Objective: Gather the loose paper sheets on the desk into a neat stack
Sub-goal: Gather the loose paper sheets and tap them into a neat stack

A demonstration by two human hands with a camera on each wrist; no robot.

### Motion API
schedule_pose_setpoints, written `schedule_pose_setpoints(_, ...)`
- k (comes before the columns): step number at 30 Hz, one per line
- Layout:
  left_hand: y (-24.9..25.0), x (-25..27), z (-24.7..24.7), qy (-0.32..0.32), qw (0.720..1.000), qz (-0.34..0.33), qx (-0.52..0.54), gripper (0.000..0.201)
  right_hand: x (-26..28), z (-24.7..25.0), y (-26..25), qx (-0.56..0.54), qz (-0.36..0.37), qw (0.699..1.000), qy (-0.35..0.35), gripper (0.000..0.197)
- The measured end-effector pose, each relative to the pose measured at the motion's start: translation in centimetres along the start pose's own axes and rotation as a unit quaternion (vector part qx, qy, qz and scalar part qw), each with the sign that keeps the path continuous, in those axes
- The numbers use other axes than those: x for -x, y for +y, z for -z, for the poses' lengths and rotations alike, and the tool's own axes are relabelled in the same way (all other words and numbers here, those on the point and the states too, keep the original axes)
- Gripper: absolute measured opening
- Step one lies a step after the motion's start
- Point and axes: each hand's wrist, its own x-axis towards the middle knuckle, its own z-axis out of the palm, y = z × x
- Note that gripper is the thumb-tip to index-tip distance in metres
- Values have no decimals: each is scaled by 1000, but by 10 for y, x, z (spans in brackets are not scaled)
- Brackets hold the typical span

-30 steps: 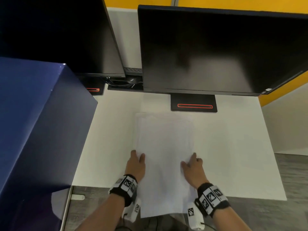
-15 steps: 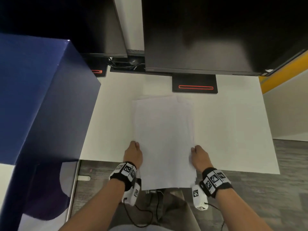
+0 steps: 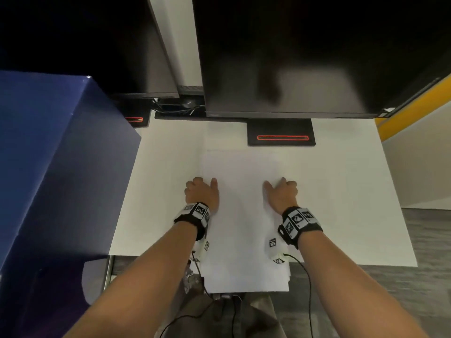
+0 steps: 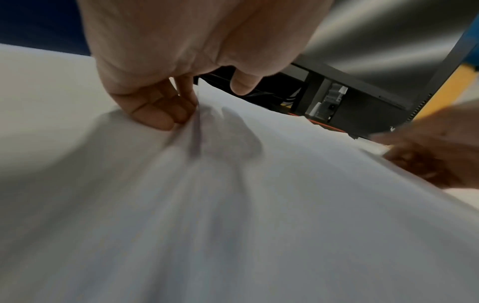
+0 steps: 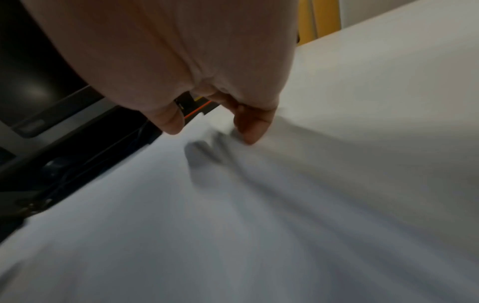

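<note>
A stack of white paper sheets (image 3: 244, 228) lies lengthwise in the middle of the white desk (image 3: 341, 203), its near end hanging over the front edge. The sheets are slightly fanned at the near right corner. My left hand (image 3: 202, 191) is at the stack's left edge, fingers (image 4: 155, 110) curled against that edge and the thumb over the top sheet (image 4: 259, 205). My right hand (image 3: 280, 193) mirrors it at the right edge, with thumb and curled fingers (image 5: 249, 127) at the paper (image 5: 233, 225). Both wrist views are blurred.
Two dark monitors stand at the back. The right monitor's black base (image 3: 280, 135), marked with a red line, lies just beyond the stack's far end. A tall blue partition (image 3: 48, 167) bounds the desk on the left. Cables (image 3: 180, 108) run behind. Grey floor lies below.
Both hands slid forward along the stack's sides, from its near part to about its middle. Their fingers went from flat to curled at the edges. The view tilted down.
</note>
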Motion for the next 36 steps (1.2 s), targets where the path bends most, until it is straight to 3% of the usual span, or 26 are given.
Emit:
schedule_pose_setpoints(3,9,-12,8,-7,1000,-25,13,68,-9,5,-7,-21,27,999,-21,55)
schedule_pose_setpoints(6,-16,-18,27,33,999,28,27,69,-9,19,13,-25,-7,999,26,57)
schedule_pose_setpoints(8,-25,-15,29,11,998,53,38,63,-1,16,20,-24,-48,998,35,59)
schedule_pose_setpoints(11,-15,5,15,-47,999,12,2,57,16,-5,12,-52,-27,998,-19,63)
schedule_pose_setpoints(14,-16,15,11,-30,999,42,-2,67,20,-12,10,-68,-23,997,-33,72)
schedule_pose_setpoints(17,-35,9,20,33,999,40,-6,73,18,-2,23,-3,-61,998,30,68)
schedule_pose_setpoints(20,-36,6,25,51,998,40,18,82,24,-3,25,46,-61,995,66,75)
schedule_pose_setpoints(25,-8,23,1,2,998,16,-59,103,27,-33,-3,105,-72,990,51,99)
schedule_pose_setpoints(28,-2,28,-3,-24,999,41,1,93,16,-34,-15,18,-106,994,23,98)
schedule_pose_setpoints(32,-22,-1,16,-152,970,81,172,85,-3,-19,8,-148,-90,983,-58,71)
schedule_pose_setpoints(36,-37,1,34,-218,945,35,242,85,8,-5,25,-302,-40,945,-123,59)
